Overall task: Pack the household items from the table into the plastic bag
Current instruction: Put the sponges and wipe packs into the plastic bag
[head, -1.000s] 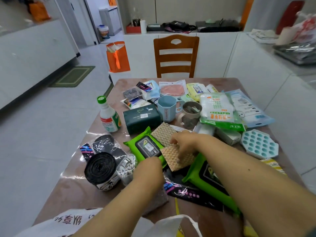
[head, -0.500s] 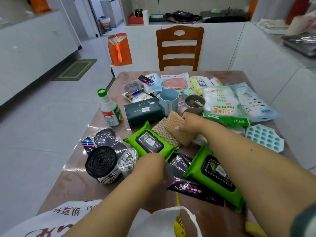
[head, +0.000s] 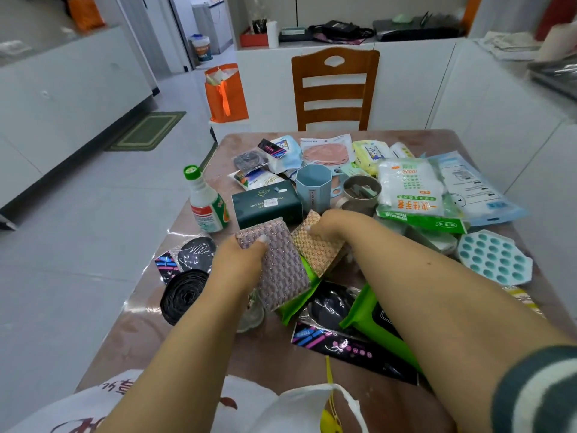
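Since half a second ago, the left hand [head: 237,264] has risen from the near clutter and now grips a pinkish scouring pad [head: 274,260], while the right hand [head: 327,226] has stayed on the tan scouring pad [head: 315,245] beside it.

Nearest the camera, the white plastic bag [head: 299,407] lies slumped at the bench's front edge, its mouth partly gathered and one handle loop standing up; whether anything is inside cannot be told. Just beyond, two green wipe packs [head: 371,323] and a roll of black bin liners [head: 184,295] remain unpacked on the brown bench [head: 150,332].

At mid-bench, left-hand fingers [head: 260,239] are clenched over the pink pad's top edge, which tilts up off a wipe pack. Right-hand fingers curl around the tan pad, thumb hidden. Both pads look thin, woven and light, and should lift without trouble.

Judged from this, the step in hand is collecting the two pads. The next move calls for drawing both back toward the bag and opening its mouth, likely needing one hand freed.

Farther off, a green-capped bottle [head: 206,201], a dark tissue box [head: 267,206], a blue cup [head: 313,190] and assorted packets await, before a wooden chair [head: 335,89].
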A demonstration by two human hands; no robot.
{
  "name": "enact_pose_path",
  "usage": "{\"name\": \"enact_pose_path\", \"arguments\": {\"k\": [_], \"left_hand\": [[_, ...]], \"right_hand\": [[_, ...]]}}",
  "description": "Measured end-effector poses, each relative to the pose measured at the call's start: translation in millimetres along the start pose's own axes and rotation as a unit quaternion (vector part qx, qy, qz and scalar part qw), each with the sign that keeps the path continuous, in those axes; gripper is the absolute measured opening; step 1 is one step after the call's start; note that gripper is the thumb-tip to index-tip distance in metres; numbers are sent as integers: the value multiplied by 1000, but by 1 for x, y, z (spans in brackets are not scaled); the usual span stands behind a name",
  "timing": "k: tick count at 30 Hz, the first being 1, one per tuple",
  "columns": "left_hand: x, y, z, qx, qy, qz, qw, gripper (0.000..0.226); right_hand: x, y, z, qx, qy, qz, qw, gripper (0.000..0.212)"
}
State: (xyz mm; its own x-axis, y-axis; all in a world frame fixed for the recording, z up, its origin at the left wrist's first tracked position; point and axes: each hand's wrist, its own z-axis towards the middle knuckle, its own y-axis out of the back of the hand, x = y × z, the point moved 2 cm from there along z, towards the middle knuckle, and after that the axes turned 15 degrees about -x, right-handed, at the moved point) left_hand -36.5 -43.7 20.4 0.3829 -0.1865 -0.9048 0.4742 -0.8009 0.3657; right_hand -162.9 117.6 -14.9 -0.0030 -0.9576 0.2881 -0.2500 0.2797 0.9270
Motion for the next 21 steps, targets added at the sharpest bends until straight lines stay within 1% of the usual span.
{"name": "enact_pose_path", "arguments": {"k": [2, 4, 7, 9, 10, 12, 13, 14, 15, 16, 17, 18, 19, 21], "left_hand": [[2, 1, 1, -15, 0, -7, 1000, 24], [3, 3, 1, -19, 10, -23, 999, 29], [5, 7, 1, -26, 34, -49, 998, 28], [6, 10, 1, -31, 52, -65, 996, 26], [6, 11, 1, -34, 57, -69, 995, 26], [5, 15, -1, -40, 63, -77, 994, 25], [4, 17, -2, -43, 65, -82, 994, 23], [2, 20, -4, -44, 67, -87, 993, 21], [0, 24, -7, -44, 72, -93, 992, 19], [-3, 27, -11, -41, 82, -105, 990, 15], [-7, 29, -15, -35, 98, -127, 986, 12], [-12, 32, -22, -26, 114, -158, 980, 12], [-18, 36, -30, -13, 124, -190, 974, 13], [-27, 47, -47, 23, 125, -220, 967, 19]], "right_hand": [[0, -8, -3, 2, 2, -30, 1000, 65], [-5, -13, -3, -24, -5, -38, 999, 76], [-12, -14, -7, -21, -39, 8, 999, 89], [-11, -14, -12, -15, -56, 47, 997, 88], [-10, -12, -15, -28, -61, 56, 996, 84], [-11, 7, -22, -102, -75, 89, 988, 67], [-13, 20, -29, -133, -93, 157, 974, 56], [-15, 34, -37, -141, -109, 274, 945, 48], [-15, 46, -49, -121, -110, 404, 900, 45], [-12, 55, -65, -72, -97, 503, 856, 45], [-5, 59, -84, -12, -78, 562, 823, 45], [3, 58, -102, 43, -61, 591, 803, 44], [11, 55, -119, 76, -48, 598, 796, 40], [27, 46, -146, 88, -43, 605, 790, 27]]}}
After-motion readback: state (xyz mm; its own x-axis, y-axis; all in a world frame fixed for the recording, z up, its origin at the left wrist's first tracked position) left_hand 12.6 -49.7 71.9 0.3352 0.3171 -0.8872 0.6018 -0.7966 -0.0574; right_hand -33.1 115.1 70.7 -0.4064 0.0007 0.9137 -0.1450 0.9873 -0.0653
